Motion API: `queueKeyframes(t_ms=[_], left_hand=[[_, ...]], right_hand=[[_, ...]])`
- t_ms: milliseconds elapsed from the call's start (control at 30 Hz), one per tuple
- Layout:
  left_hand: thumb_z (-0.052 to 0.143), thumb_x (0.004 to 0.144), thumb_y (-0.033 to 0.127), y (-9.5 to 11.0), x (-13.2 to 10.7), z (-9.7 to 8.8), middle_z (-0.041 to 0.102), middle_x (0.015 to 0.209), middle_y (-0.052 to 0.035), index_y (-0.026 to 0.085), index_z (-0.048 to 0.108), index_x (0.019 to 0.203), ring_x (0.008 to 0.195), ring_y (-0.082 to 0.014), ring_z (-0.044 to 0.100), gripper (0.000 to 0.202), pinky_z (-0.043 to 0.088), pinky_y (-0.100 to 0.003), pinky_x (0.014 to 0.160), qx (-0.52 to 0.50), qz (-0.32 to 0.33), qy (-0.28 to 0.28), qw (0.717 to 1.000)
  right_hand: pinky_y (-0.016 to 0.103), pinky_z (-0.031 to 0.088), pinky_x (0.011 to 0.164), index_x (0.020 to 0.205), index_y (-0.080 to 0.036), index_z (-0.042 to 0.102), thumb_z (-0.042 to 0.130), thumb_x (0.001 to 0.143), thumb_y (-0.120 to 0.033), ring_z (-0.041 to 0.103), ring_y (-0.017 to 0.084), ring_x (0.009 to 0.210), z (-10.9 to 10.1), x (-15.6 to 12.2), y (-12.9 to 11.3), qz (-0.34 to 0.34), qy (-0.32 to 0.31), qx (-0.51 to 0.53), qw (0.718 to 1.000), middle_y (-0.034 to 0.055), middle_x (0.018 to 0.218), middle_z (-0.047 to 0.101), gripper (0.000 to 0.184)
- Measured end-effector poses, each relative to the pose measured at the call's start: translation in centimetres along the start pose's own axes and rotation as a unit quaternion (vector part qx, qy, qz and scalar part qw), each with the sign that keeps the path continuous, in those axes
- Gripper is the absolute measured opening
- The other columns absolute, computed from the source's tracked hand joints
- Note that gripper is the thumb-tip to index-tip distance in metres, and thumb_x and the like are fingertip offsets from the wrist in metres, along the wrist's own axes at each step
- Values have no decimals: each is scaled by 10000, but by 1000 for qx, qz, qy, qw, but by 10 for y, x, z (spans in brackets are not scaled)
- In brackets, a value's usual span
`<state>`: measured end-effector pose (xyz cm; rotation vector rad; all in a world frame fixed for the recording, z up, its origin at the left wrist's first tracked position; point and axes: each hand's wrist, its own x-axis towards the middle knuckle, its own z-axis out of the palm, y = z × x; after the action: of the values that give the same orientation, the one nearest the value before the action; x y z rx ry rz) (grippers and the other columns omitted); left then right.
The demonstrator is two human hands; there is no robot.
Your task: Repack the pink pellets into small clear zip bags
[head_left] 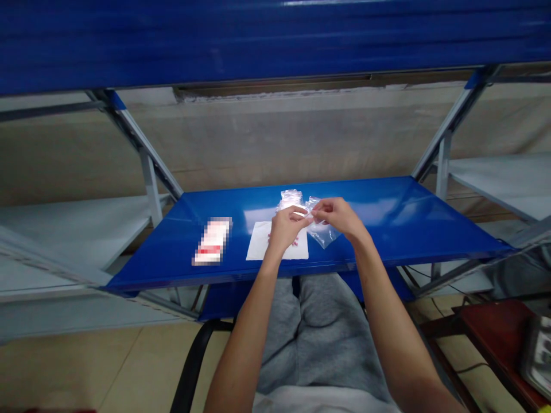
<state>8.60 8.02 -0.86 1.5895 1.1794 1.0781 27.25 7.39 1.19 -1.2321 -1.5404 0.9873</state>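
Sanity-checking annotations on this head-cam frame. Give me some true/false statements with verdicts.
1. The left hand and right hand both pinch a clear plastic bag. True.
2. The white sheet lies to the right of the right hand. False: it lies under and left of the left hand.
3. A pixelated packet lies on the blue metal shelf, apart from the white sheet. True.
4. The right hand rests flat on the shelf. False: it is raised, fingertips on the bag.
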Motion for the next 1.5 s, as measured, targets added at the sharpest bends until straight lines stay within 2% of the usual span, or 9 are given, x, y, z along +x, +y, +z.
queueKeyframes(t_ms=[167, 267, 400, 700, 933, 1133, 1233, 1333, 1500], left_hand=[[807, 775, 301, -7, 6, 3, 799, 951, -99, 163, 668, 1231, 730, -175, 726, 496, 517, -236, 608, 16, -25, 40, 999], [725, 846, 284, -11, 15, 12, 789, 858, -92, 151, 702, 1123, 753, -191, 740, 309, 528, -257, 659, 63, -32, 22, 997], [681, 807, 142, -11, 36, 33, 769, 796, -63, 173, 731, 919, 782, -196, 730, 126, 532, -282, 746, 166, -34, 34, 985], [547, 855, 55, -19, 59, 50, 753, 958, -129, 177, 732, 990, 948, -260, 698, 260, 499, -333, 825, 287, 29, 57, 956], [542, 907, 91, -7, 37, 31, 730, 949, -102, 179, 711, 917, 936, -224, 667, 190, 480, -323, 871, 281, 96, 112, 948], [581, 930, 231, -1, -58, 4, 617, 653, 22, 213, 679, 891, 616, -140, 578, 107, 418, -243, 644, 146, 109, 133, 974], [577, 944, 326, -7, -87, 2, 555, 607, 43, 204, 670, 909, 541, -118, 507, 157, 370, -225, 564, 52, 78, 198, 976], [588, 926, 359, -7, -82, 7, 546, 603, 36, 196, 660, 854, 552, -120, 511, 192, 362, -222, 549, 1, 59, 216, 975], [603, 904, 402, 4, -59, -5, 598, 651, 20, 192, 697, 880, 584, -127, 541, 231, 389, -228, 569, -65, 49, 132, 988]], right_hand=[[222, 529, 572, 781, -182, 659, 792, 786, -290, 727, 164, 665, 2, 22, 12, 56, 144, 107, 982, 39, 717, 744, 171], [258, 575, 613, 776, -185, 630, 790, 777, -277, 730, 166, 648, 7, 40, 23, 69, 208, 120, 968, 38, 723, 744, 184], [291, 573, 624, 783, -191, 620, 716, 783, -285, 728, 196, 664, 5, 66, 40, 72, 234, 67, 967, 47, 709, 733, 134], [451, 472, 975, 908, -161, 700, 730, 667, -310, 656, 331, 1023, -12, 94, 72, 58, 291, -150, 943, 134, 929, 737, 285], [412, 454, 953, 990, -167, 708, 615, 742, -287, 617, 299, 1007, -6, 70, 84, 48, 307, -195, 930, 133, 987, 702, 290], [381, 473, 854, 1004, -170, 713, 573, 764, -344, 615, 260, 896, -1, 31, 86, 43, 334, -173, 925, 118, 981, 701, 328], [369, 475, 781, 1010, -159, 714, 540, 770, -378, 620, 250, 832, 8, 8, 82, 50, 348, -145, 925, 119, 960, 706, 369], [347, 460, 729, 974, -162, 717, 557, 738, -402, 616, 240, 800, 27, -11, 71, 55, 368, -66, 926, 101, 913, 703, 372], [288, 401, 581, 920, -189, 695, 623, 696, -417, 557, 182, 665, 65, -36, 40, 85, 331, 136, 930, 40, 793, 674, 327]])
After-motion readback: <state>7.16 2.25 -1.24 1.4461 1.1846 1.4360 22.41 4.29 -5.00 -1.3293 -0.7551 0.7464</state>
